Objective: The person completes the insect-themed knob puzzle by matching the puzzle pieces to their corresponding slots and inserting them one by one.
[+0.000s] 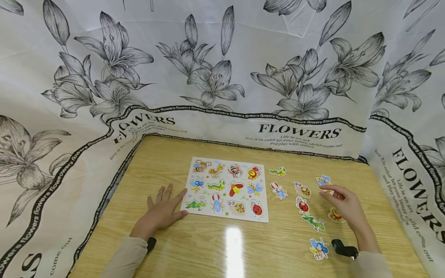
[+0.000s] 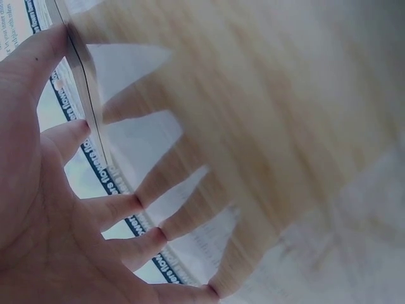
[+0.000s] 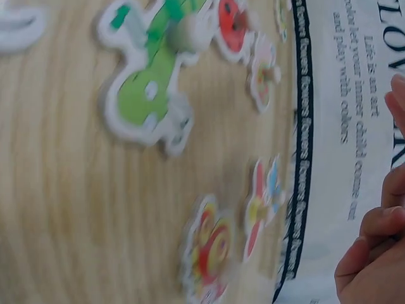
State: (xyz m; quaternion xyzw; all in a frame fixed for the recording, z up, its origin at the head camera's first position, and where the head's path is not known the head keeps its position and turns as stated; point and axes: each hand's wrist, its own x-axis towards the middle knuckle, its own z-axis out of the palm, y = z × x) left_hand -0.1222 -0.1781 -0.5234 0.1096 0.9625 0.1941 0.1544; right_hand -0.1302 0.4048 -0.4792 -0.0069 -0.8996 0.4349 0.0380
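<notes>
The left hand (image 1: 161,212) lies spread on the table, its index finger and thumb touching the left edge of a puzzle board (image 1: 227,160) printed with colourful insects. In the left wrist view, that hand's straight fingers (image 2: 123,250) and the board's thin edge (image 2: 82,88) appear. The right hand (image 1: 344,204) hovers with bent fingers over a red-winged bug piece (image 3: 254,212), mostly hidden from the head view. Nothing shows in its grasp. Beside it lie a dragonfly piece (image 1: 323,180), a butterfly piece (image 1: 335,215) and a snail piece (image 1: 302,190).
More knobbed pieces lie right of the board: a caterpillar (image 1: 277,172), a stag beetle (image 1: 279,190), a ladybug (image 1: 302,206), a grasshopper (image 1: 314,222) and a mosquito (image 1: 318,248). Flower-printed cloth (image 1: 215,127) walls the wooden table (image 1: 156,154) at the back and sides.
</notes>
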